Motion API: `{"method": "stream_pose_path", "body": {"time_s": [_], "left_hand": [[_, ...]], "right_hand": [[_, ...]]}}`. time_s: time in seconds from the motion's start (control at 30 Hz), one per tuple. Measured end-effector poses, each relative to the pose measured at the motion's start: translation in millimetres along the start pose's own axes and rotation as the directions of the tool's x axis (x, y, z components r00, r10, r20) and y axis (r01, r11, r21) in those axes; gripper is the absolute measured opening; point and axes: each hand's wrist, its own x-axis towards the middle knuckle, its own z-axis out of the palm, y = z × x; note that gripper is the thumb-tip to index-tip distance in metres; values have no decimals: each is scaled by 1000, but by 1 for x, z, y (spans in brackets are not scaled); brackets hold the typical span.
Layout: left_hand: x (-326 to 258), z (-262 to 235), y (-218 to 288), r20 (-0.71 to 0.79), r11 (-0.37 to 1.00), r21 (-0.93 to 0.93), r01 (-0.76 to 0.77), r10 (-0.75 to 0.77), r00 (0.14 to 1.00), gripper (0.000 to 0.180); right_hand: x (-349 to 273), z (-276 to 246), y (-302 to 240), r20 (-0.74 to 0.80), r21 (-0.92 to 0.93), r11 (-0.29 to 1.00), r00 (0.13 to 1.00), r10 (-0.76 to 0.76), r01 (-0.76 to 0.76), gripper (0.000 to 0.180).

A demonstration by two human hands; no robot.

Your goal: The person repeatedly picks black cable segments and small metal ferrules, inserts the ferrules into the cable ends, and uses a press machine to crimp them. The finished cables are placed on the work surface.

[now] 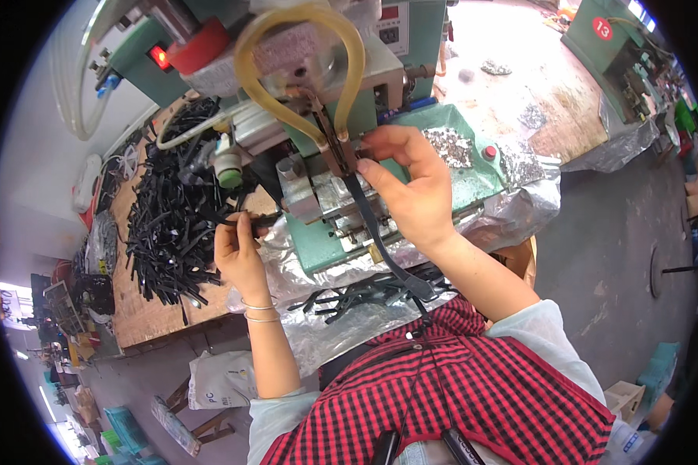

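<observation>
My left hand (239,256) is closed in a pinch on a thin black strip (250,222), beside a large heap of black strips (167,217). My right hand (415,186) is at the machine head, thumb and forefinger bent together against the side of the brown metal clamp (338,155). Whatever lies between those fingertips is hidden. From under the clamp a long, dark, curved strip (371,225) slopes down towards me and ends in a wider tip. Below the clamp sits a metal fixture (333,194) on the green machine bed (318,249).
A yellowish hose (243,58) loops above the clamp. More black strips (364,293) lie on silvery plastic sheeting (318,329) in front of me. Dark chips (450,147) cover part of the green tray at right, near a red button (489,152). Another green machine (613,62) stands far right.
</observation>
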Motion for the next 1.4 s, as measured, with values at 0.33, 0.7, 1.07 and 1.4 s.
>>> {"method": "stream_pose_path", "body": {"time_s": [0.33,0.7,1.07,1.4], "left_hand": [[-16,32,128,-69,859,-128,-496,492,868,7],[-21,94,106,407,334,48,-941,854,324,30],[-25,95,102,402,366,49,-929,845,353,31],[-26,95,104,399,397,47,-916,833,382,30]], "right_hand": [[-2,16,-45,76,230,948,975,208,-220,53],[26,-92,0,-158,-340,935,986,45,-97,55],[-21,-142,23,-61,-826,556,967,-249,91,32],[-20,-120,30,7,-859,512,1000,-6,9,10]]}}
